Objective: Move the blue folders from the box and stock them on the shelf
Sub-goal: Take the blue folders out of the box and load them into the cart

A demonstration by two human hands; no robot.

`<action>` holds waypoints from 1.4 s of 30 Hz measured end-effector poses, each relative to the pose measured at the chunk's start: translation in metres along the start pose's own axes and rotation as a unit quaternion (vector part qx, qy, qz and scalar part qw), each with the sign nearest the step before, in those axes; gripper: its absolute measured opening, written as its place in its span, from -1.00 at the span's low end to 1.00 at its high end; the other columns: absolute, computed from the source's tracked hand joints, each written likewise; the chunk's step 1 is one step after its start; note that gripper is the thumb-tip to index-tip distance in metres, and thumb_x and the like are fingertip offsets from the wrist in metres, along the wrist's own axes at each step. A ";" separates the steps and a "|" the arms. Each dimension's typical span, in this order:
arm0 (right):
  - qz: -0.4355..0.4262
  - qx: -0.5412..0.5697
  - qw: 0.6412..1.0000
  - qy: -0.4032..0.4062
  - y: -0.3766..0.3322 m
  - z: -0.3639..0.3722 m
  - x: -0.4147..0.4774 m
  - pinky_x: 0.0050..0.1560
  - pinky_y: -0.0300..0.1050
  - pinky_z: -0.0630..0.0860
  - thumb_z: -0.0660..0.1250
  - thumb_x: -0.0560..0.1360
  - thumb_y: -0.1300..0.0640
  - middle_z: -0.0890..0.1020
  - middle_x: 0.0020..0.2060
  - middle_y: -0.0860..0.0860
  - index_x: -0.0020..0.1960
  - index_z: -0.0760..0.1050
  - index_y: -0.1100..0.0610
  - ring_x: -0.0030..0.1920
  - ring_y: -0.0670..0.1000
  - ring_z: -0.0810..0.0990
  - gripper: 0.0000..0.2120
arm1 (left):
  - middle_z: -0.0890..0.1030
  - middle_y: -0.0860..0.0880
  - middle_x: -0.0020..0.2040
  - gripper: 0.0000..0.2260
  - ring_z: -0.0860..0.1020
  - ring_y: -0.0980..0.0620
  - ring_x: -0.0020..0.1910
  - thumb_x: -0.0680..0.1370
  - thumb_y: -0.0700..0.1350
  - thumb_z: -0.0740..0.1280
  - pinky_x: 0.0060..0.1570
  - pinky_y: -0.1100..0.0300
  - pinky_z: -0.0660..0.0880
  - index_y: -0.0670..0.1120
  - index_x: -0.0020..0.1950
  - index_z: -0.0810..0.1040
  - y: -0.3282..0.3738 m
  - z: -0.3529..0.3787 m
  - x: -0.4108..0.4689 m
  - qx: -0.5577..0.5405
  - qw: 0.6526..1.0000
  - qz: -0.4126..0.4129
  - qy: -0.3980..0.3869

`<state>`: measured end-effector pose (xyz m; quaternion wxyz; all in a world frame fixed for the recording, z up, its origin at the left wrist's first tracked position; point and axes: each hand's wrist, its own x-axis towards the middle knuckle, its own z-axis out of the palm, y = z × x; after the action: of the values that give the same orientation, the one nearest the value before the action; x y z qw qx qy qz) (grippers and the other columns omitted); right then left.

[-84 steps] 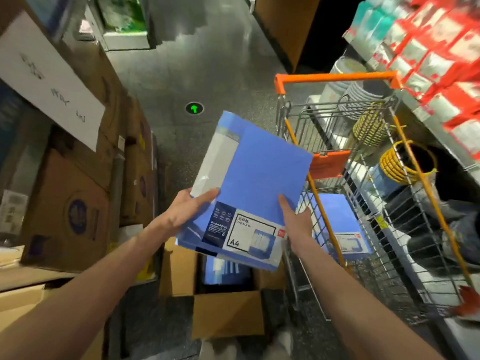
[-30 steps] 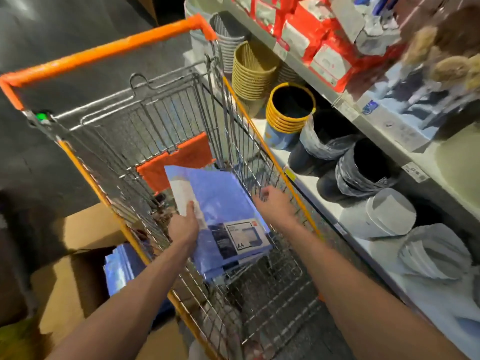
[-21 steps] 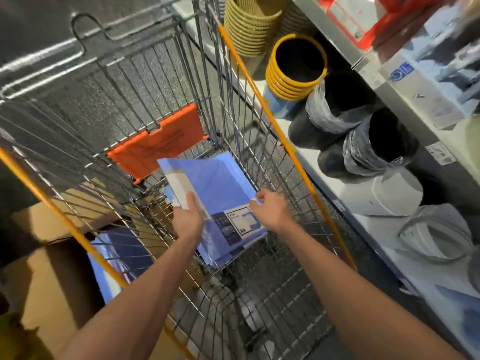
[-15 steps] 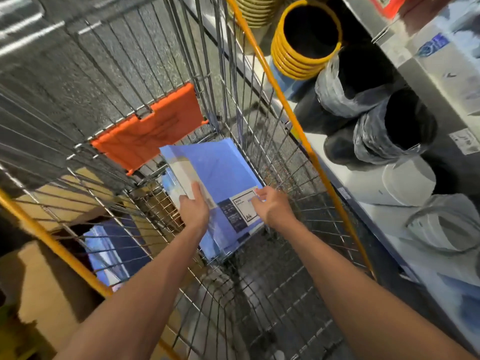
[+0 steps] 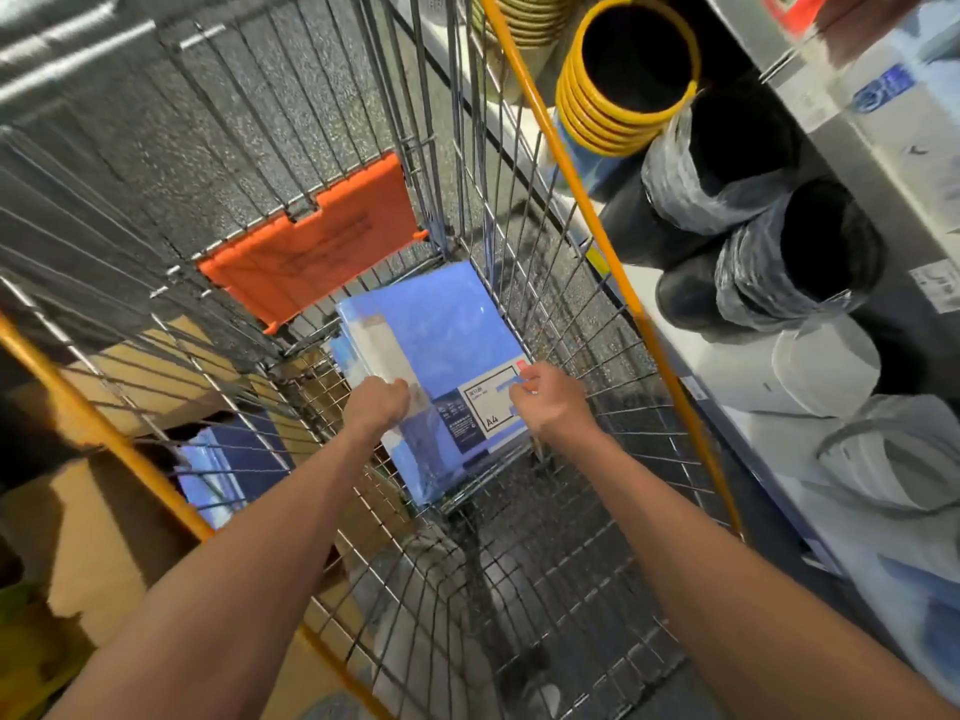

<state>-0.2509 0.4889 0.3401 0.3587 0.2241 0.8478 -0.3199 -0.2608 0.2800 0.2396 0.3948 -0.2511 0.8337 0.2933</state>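
A stack of blue folders point(image 5: 447, 335) with a white A4 label lies on the floor of a wire shopping cart point(image 5: 524, 553). Both my arms reach down into the cart. My left hand point(image 5: 376, 405) is curled over the stack's left white edge. My right hand point(image 5: 550, 402) grips the stack's right edge at the label. Left of the cart, seen through the wire, more blue folders point(image 5: 223, 459) sit in an open cardboard box point(image 5: 98, 537).
The cart has orange rails point(image 5: 587, 200) and an orange flap point(image 5: 311, 252) at its far end. On the right a low shelf point(image 5: 737, 407) holds stacked yellow-rimmed bins point(image 5: 623, 85), wrapped black bins point(image 5: 789, 252) and white bins.
I carried the folders from above the box, lowered them into the cart and set them on its floor. My head has leaned further in.
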 end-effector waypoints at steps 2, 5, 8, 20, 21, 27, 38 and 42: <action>-0.016 -0.003 1.000 0.011 -0.004 -0.005 -0.012 0.22 0.07 0.51 0.25 0.61 0.09 0.58 0.24 0.21 0.40 0.41 0.23 0.19 0.18 0.57 -0.60 | 0.62 -0.30 0.03 -0.62 0.54 -0.19 -0.06 0.68 -0.03 0.14 -0.04 0.08 0.42 -0.30 -0.05 0.57 0.005 -0.007 -0.014 -0.005 0.999 0.039 0.011; -0.037 -0.002 0.999 0.019 -0.009 -0.012 -0.035 0.23 0.08 0.51 0.25 0.61 0.06 0.58 0.25 0.19 0.38 0.43 0.21 0.19 0.19 0.57 -0.61 | 0.65 -0.31 0.00 -0.65 0.60 -0.25 -0.02 0.66 -0.07 0.19 -0.03 0.06 0.47 -0.31 -0.03 0.61 0.015 -0.018 -0.042 -0.016 0.994 0.095 0.043; -0.069 0.000 0.997 0.036 -0.010 -0.016 -0.070 0.24 0.10 0.51 0.25 0.61 0.06 0.57 0.26 0.17 0.38 0.44 0.20 0.21 0.18 0.56 -0.61 | 0.68 -0.20 0.00 -0.69 0.64 -0.20 0.00 0.65 -0.04 0.20 0.01 0.06 0.51 -0.24 0.06 0.62 0.022 -0.031 -0.087 -0.041 0.986 0.149 0.055; -0.249 0.053 0.964 0.076 0.038 -0.006 -0.244 -0.16 0.03 0.43 0.24 0.60 0.17 0.58 -0.28 0.16 -0.18 0.57 0.22 -0.23 0.17 0.52 -0.76 | 0.70 -0.06 -0.03 -0.81 0.69 -0.15 -0.16 0.68 -0.04 0.25 -0.16 -0.18 0.63 -0.09 0.15 0.59 -0.042 -0.021 -0.316 -0.152 0.931 0.282 0.175; -0.260 0.052 0.961 0.074 0.041 -0.001 -0.258 -0.24 0.00 0.35 0.23 0.59 0.19 0.46 -0.41 0.07 -0.34 0.45 0.12 -0.34 0.10 0.42 -0.68 | 0.70 -0.07 -0.03 -0.80 0.70 -0.11 -0.17 0.68 -0.06 0.24 -0.14 -0.18 0.63 -0.11 0.18 0.58 -0.050 -0.016 -0.332 -0.170 0.925 0.285 0.185; -0.317 0.068 0.945 0.047 0.043 0.046 -0.324 -0.01 0.20 0.57 0.21 0.61 0.06 0.67 -0.08 0.15 0.02 0.60 0.21 -0.07 0.19 0.63 -0.74 | 0.71 -0.04 -0.07 -0.88 0.69 0.02 -0.24 0.68 -0.11 0.24 -0.31 0.27 0.52 -0.07 0.12 0.56 -0.110 0.009 -0.409 -0.250 0.898 0.271 0.241; -0.356 0.039 0.931 -0.065 0.009 0.160 -0.378 -0.24 0.01 0.49 0.22 0.59 0.06 0.63 -0.26 0.17 -0.07 0.59 0.29 -0.30 0.09 0.56 -0.69 | 0.69 0.02 -0.06 -0.88 0.68 0.08 -0.17 0.67 -0.10 0.23 -0.36 0.42 0.48 -0.03 0.11 0.55 -0.257 0.009 -0.441 -0.269 0.895 0.175 0.308; -0.326 0.007 0.940 -0.101 -0.013 0.220 -0.368 -0.27 0.00 0.47 0.19 0.58 -0.01 0.62 -0.22 0.23 -0.04 0.56 0.28 -0.30 0.10 0.55 -0.64 | 0.70 -0.01 -0.10 -0.86 0.68 0.09 -0.29 0.67 -0.08 0.23 -0.16 0.18 0.60 -0.08 0.11 0.56 -0.313 -0.004 -0.417 -0.284 0.899 0.137 0.303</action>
<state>0.0798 0.2694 0.5037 0.3171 -0.0952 0.8313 -0.4465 0.1749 0.1357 0.4873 -0.0092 -0.3124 0.8202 0.4791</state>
